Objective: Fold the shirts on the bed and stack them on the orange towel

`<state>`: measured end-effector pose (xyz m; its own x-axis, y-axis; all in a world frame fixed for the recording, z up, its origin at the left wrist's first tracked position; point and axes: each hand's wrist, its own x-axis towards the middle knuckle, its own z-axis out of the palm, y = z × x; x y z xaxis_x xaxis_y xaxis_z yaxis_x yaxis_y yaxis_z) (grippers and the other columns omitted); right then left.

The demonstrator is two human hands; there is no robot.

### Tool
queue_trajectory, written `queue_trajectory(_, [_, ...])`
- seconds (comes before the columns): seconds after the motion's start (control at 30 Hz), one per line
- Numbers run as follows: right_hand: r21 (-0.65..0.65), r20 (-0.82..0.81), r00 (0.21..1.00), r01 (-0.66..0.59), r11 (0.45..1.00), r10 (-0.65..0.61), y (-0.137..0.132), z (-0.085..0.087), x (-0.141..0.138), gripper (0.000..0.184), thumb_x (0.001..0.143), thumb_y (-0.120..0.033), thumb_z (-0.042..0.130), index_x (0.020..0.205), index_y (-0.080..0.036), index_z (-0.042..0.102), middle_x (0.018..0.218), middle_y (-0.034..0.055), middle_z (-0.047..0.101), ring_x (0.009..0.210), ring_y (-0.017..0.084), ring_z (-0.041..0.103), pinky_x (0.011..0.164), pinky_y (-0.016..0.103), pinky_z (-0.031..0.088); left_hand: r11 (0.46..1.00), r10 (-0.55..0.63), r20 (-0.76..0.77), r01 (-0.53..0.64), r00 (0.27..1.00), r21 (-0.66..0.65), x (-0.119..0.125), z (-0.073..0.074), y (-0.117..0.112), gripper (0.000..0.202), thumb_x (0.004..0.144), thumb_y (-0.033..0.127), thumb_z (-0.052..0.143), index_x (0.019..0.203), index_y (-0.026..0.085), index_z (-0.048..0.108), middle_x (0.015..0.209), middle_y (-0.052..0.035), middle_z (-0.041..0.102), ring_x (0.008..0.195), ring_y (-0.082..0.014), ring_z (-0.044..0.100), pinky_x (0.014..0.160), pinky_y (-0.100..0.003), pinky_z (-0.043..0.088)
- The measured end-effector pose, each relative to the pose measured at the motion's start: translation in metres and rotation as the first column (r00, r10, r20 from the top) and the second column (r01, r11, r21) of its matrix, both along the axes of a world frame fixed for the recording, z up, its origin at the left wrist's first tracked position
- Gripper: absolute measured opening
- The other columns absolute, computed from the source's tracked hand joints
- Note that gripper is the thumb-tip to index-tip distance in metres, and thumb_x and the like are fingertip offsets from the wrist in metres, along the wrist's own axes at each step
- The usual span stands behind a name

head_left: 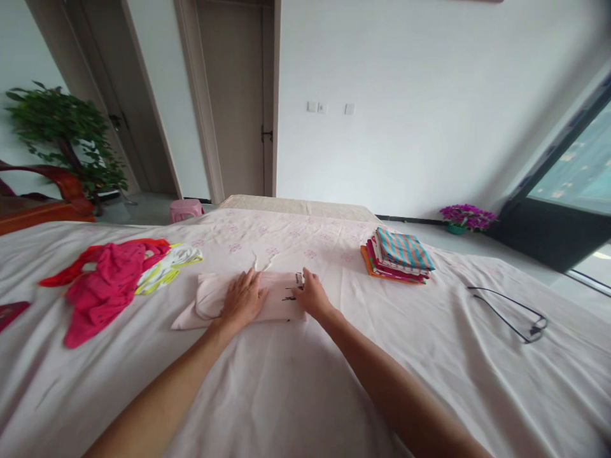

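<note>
A pale pink garment [210, 299], partly folded, lies on the bed's pink sheet [296, 381] in front of me. My left hand [244, 298] rests flat on its middle with the fingers spread. My right hand [311, 295] is at the garment's right edge, its fingers curled down onto the cloth near a small dark print; whether they pinch the edge I cannot make out.
A heap of unfolded pink, red and white-yellow clothes [114, 277] lies to the left. A neat stack of folded clothes [398, 256] sits at the right. A thin black hanger [513, 313] lies further right. Doors, a plant [62, 137] and a window surround the bed.
</note>
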<state>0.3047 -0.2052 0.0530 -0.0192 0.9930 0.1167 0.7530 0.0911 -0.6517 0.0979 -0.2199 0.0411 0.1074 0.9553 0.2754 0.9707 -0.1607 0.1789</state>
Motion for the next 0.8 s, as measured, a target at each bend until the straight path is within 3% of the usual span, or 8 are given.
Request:
queue_trajectory(0.1, [-0.204,-0.313,0.949,-0.021,0.979,-0.044,-0.001,0.006,0.002,0.062,0.074,-0.028,0.066,0.133,-0.014,0.051,0.113,0.0144,0.067,0.088,0.024,0.067,0.067,0.031,0.052,1.0,-0.009,0.021,0.009,1.0,0.001,-0.001,0.0,0.0,0.051,0.097,0.037,0.039,0.142,0.015,0.049,0.154,-0.0162,0.043,0.14,-0.03,0.041,0.115,-0.044,0.029])
queue_trajectory(0.23, [-0.358,-0.587,0.805,-0.166,0.919,-0.083,-0.008,0.013,-0.001,0.041,0.065,-0.027,0.069,0.103,-0.014,0.063,0.078,0.004,0.068,0.062,0.017,0.06,0.047,0.022,0.039,1.0,0.013,0.027,-0.013,1.0,0.012,0.001,0.001,-0.001,0.049,0.098,0.038,0.038,0.14,0.016,0.05,0.153,-0.0156,0.045,0.14,-0.0306,0.041,0.115,-0.047,0.028])
queue_trajectory(0.37, [-0.268,-0.812,0.575,-0.212,0.94,-0.101,-0.017,0.022,0.009,0.032,0.059,-0.027,0.067,0.088,-0.014,0.066,0.069,0.0019,0.066,0.059,0.014,0.058,0.05,0.022,0.041,0.987,0.007,0.003,-0.007,1.0,0.158,0.021,0.004,-0.011,0.051,0.097,0.041,0.038,0.137,0.012,0.054,0.148,-0.0192,0.05,0.144,-0.0355,0.034,0.118,-0.055,0.021])
queue_trajectory(0.5, [-0.161,-0.911,0.407,-0.193,0.968,-0.071,-0.021,0.03,0.041,0.036,0.057,-0.026,0.069,0.092,-0.015,0.065,0.068,0.0011,0.067,0.056,0.014,0.056,0.051,0.023,0.043,0.948,-0.184,0.052,0.163,0.982,0.273,0.067,-0.005,-0.017,0.054,0.1,0.04,0.034,0.139,0.007,0.049,0.148,-0.0215,0.049,0.143,-0.0326,0.038,0.117,-0.051,0.029])
queue_trajectory(0.6, [-0.143,-0.94,0.333,-0.171,0.975,-0.08,-0.021,0.031,0.063,0.037,0.058,-0.024,0.068,0.093,-0.016,0.064,0.07,0.0012,0.068,0.056,0.014,0.056,0.05,0.023,0.042,0.923,-0.291,0.144,0.238,0.946,0.303,0.101,-0.019,-0.014,0.058,0.101,0.043,0.031,0.14,0.003,0.046,0.145,-0.0254,0.05,0.14,-0.0334,0.042,0.113,-0.053,0.035])
queue_trajectory(0.7, [-0.116,-0.956,0.286,-0.16,0.98,-0.066,-0.021,0.032,0.069,0.037,0.058,-0.021,0.066,0.094,-0.016,0.063,0.072,0.0003,0.066,0.059,0.015,0.057,0.053,0.023,0.043,0.916,-0.358,0.3,0.27,0.884,0.298,0.115,-0.026,-0.009,0.058,0.1,0.045,0.034,0.141,0.007,0.046,0.148,-0.0244,0.048,0.143,-0.0351,0.038,0.115,-0.058,0.032])
queue_trajectory(0.77, [-0.096,-0.96,0.274,-0.161,0.982,-0.049,-0.019,0.038,0.062,0.037,0.058,-0.02,0.065,0.094,-0.016,0.062,0.071,-0.0006,0.065,0.061,0.014,0.057,0.054,0.023,0.044,0.918,-0.392,0.47,0.305,0.791,0.252,0.111,-0.021,-0.006,0.059,0.098,0.05,0.038,0.141,0.011,0.048,0.149,-0.0219,0.047,0.143,-0.0347,0.037,0.117,-0.06,0.028])
queue_trajectory(0.8, [-0.085,-0.96,0.277,-0.165,0.983,-0.037,-0.018,0.043,0.055,0.036,0.058,-0.02,0.065,0.094,-0.016,0.062,0.071,-0.0009,0.064,0.06,0.014,0.056,0.054,0.023,0.043,0.918,-0.394,0.583,0.329,0.71,0.22,0.106,-0.016,-0.005,0.059,0.096,0.052,0.039,0.14,0.013,0.049,0.15,-0.0198,0.047,0.143,-0.0336,0.038,0.118,-0.059,0.026])
